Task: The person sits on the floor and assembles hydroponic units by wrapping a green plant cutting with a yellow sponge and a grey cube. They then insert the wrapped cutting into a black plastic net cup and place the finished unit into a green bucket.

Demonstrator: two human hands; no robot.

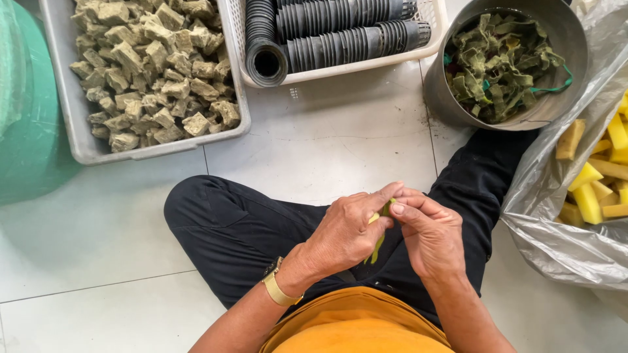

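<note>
Sponge strip (379,243), yellow-green, sits pinched between both hands above the person's lap, over black trousers (229,225). Left hand (343,232) has its grip closed on the strip, thumb on top; right hand (428,235) pinches the upper end with its fingertips (400,209). Gold wristwatch (278,287) on left wrist. Around, on the tiled floor (340,137): grey crate (85,147) of brownish cubes, white basket (340,68) of black net pots, metal bucket (438,85) of green scraps, plastic bag (556,235) of yellow sponge pieces.
</note>
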